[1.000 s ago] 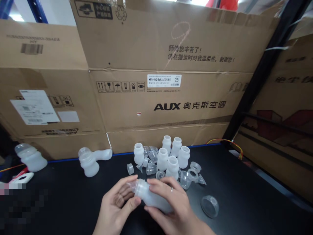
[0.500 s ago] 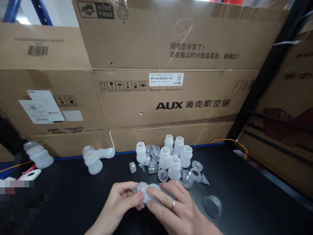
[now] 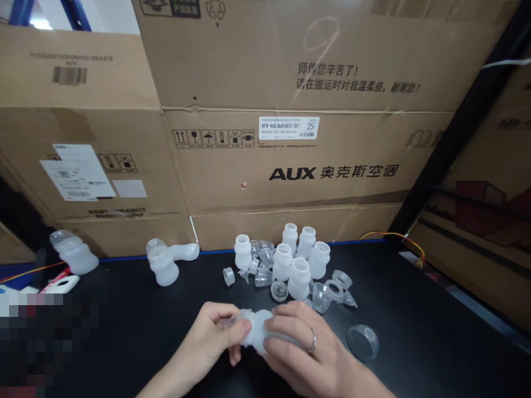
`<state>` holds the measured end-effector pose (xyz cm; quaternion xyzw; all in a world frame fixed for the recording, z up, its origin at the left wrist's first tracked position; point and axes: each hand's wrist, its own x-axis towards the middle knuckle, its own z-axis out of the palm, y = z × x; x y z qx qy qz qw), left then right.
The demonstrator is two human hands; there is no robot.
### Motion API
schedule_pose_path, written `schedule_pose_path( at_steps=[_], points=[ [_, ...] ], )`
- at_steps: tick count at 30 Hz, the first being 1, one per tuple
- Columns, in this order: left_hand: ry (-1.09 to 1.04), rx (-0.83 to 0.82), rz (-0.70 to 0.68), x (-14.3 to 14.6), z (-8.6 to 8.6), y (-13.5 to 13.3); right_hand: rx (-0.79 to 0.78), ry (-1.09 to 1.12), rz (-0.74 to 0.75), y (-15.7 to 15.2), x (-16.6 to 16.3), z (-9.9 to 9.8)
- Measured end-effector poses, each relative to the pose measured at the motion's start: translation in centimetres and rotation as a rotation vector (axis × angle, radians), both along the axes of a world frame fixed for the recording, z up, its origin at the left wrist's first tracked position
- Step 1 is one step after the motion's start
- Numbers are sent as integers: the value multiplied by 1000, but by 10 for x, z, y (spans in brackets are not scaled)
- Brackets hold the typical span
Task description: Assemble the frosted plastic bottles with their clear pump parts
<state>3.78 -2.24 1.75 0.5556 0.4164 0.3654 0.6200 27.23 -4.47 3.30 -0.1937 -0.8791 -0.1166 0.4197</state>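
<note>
The person is holding a small white silicone bottle (image 3: 258, 330) with both hands, low over the black table (image 3: 415, 331), lying almost sideways with its neck toward the left. The right hand (image 3: 309, 354) is wrapping around the body of the bottle, fingers curled over the top, so the soft body is being kept steady; a ring (image 3: 313, 339) is showing on one finger. The left hand (image 3: 215, 337) is pinching at the neck end, thumb and fingers closing on a clear small part there, but what exactly this part is cannot be told because the fingers are covering it.

Behind the hands, a group of open bottles (image 3: 290, 262) is standing upright near the cardboard boxes (image 3: 290, 171), mixed with clear plastic pieces (image 3: 323, 296) lying loose, all close enough to reach. A clear dome cap (image 3: 363, 341) is resting alone on the right, apart from the group. On the left, a finished bottle with cap (image 3: 161, 268) is leaning against a white curved part (image 3: 186, 252), and one more capped bottle (image 3: 72, 253) is lying at the far left edge.
</note>
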Motion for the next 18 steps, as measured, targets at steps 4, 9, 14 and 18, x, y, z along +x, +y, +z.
schedule_pose_path(
  at_steps=[4, 9, 14, 18],
  points=[
    [-23, 170, -32, 1, 8, 1, -131, 138, 51, 4, -2, -2],
    [64, 322, 27, -2, 10, 0, -252, 240, 44, 5, -3, -3],
    [183, 605, 43, -8, 13, -2, -647, 432, 69, 6, -5, -7],
    [159, 550, 22, -10, 14, 2, -692, 472, 69, 6, -8, -10]
  ],
)
